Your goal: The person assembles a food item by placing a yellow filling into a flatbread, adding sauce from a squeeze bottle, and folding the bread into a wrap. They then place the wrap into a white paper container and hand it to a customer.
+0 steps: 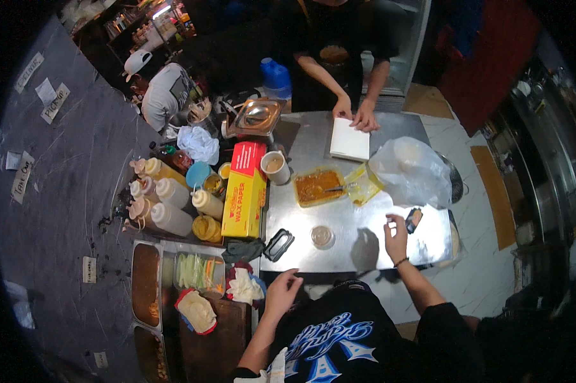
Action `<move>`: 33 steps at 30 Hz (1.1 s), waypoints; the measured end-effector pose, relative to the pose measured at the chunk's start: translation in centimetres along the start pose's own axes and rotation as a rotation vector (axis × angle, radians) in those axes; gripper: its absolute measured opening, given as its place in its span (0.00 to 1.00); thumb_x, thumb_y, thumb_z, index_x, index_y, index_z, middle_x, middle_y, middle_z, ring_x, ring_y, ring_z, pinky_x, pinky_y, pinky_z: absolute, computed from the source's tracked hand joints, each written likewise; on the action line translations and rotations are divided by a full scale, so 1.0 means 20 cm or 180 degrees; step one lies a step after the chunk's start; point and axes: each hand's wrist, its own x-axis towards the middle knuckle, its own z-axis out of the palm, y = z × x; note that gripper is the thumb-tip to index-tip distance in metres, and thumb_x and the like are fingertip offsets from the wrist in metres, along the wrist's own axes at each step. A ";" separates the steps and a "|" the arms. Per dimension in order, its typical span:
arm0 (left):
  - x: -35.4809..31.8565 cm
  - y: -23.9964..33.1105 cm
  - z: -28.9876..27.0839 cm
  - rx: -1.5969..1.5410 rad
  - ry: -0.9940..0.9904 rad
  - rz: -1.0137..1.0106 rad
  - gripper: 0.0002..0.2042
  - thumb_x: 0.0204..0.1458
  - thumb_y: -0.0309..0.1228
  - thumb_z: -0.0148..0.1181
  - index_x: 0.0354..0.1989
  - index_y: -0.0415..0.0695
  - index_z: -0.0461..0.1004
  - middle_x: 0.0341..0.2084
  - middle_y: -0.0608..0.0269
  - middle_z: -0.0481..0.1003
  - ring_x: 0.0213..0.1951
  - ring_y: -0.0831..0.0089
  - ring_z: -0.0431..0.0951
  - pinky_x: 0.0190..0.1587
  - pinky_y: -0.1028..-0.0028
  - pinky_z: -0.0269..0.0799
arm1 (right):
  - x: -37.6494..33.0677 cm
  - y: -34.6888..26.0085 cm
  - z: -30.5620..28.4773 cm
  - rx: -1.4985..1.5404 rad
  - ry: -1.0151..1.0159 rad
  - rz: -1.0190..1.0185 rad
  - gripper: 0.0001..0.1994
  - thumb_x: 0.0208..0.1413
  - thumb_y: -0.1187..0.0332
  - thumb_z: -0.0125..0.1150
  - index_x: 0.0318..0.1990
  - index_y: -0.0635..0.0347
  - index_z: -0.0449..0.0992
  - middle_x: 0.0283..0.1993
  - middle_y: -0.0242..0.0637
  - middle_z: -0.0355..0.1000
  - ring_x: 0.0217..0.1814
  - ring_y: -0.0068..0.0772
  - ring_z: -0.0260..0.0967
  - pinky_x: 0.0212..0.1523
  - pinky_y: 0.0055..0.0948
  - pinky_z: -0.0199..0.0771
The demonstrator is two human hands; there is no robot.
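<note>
Steel bench lies under both your hands, and your right hand is raised above its right part with the fingers curled loosely and nothing in them; a dark band sits on that wrist. Just beside those fingertips, a little up and to the right, a small dark object lies on the bench (too small to say what it is), and your hand is near it but apart from it. Your left hand hangs at the bench's near edge, fingers relaxed and spread, empty as well. Nearest to it on the bench is a black rectangular lid, tilted, and to the right of that a small round clear cup with a lid on. Farther back you have a clear tray of orange-brown food with a utensil resting in it, a yellow wrapper touching its right side, and a white plastic bag bulging at the right edge. A paper cup stands beside a red and yellow box of wrap, with squeeze bottles to the left. Across the bench another person's hands rest on a white box.
</note>
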 end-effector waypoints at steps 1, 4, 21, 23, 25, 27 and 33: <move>-0.01 -0.01 0.00 0.0344 -0.0276 0.0080 0.18 0.55 0.37 0.59 0.53 0.45 0.73 0.34 0.56 0.79 0.36 0.62 0.79 0.40 0.67 0.74 | -0.19 0.01 0.00 -0.0158 0.0125 0.0066 0.12 0.54 0.76 0.53 0.46 0.65 0.72 0.44 0.43 0.69 0.45 0.39 0.68 0.45 0.32 0.71; -0.02 -0.01 0.00 0.1107 -0.0745 0.0383 0.22 0.55 0.43 0.57 0.55 0.46 0.71 0.35 0.51 0.79 0.38 0.54 0.80 0.40 0.58 0.75 | -0.72 -0.01 -0.02 -0.0394 -0.0047 0.0525 0.11 0.55 0.77 0.51 0.45 0.64 0.72 0.43 0.42 0.69 0.39 0.35 0.69 0.40 0.31 0.71; 0.44 0.11 0.26 0.2381 -0.0619 0.1005 0.35 0.50 0.51 0.61 0.67 0.53 0.61 0.48 0.49 0.76 0.46 0.49 0.77 0.47 0.54 0.71 | -2.61 0.04 -0.54 -0.1639 0.0554 0.3367 0.20 0.52 0.67 0.53 0.54 0.58 0.69 0.52 0.51 0.69 0.54 0.56 0.68 0.53 0.48 0.69; 0.61 -0.06 0.33 0.2921 -0.0361 0.1116 0.45 0.50 0.46 0.64 0.73 0.60 0.40 0.36 0.46 0.79 0.36 0.46 0.79 0.36 0.54 0.73 | -2.71 0.04 -0.58 -0.1596 0.0616 0.3731 0.20 0.52 0.66 0.53 0.54 0.58 0.69 0.53 0.52 0.69 0.54 0.57 0.67 0.54 0.49 0.68; 0.66 -0.01 0.35 0.2918 -0.0329 0.0977 0.45 0.48 0.43 0.67 0.72 0.57 0.44 0.36 0.46 0.79 0.35 0.46 0.79 0.36 0.52 0.73 | -2.74 0.02 -0.58 -0.1289 0.0604 0.3949 0.21 0.52 0.67 0.53 0.55 0.59 0.69 0.55 0.55 0.68 0.56 0.57 0.66 0.57 0.47 0.67; 0.40 0.17 0.35 0.2080 -0.0395 0.2725 0.26 0.55 0.40 0.58 0.61 0.42 0.65 0.52 0.49 0.73 0.52 0.49 0.75 0.54 0.60 0.70 | -2.96 0.01 -0.54 -0.1092 0.0692 0.4136 0.21 0.52 0.68 0.53 0.56 0.59 0.69 0.55 0.56 0.67 0.58 0.56 0.65 0.58 0.46 0.66; 0.67 0.15 0.37 0.3023 -0.0392 0.2632 0.31 0.52 0.48 0.58 0.60 0.41 0.65 0.51 0.44 0.74 0.51 0.47 0.74 0.53 0.57 0.70 | -3.16 0.32 -0.39 -0.0926 0.0447 0.3637 0.23 0.51 0.68 0.54 0.57 0.59 0.69 0.56 0.55 0.67 0.60 0.54 0.64 0.61 0.44 0.64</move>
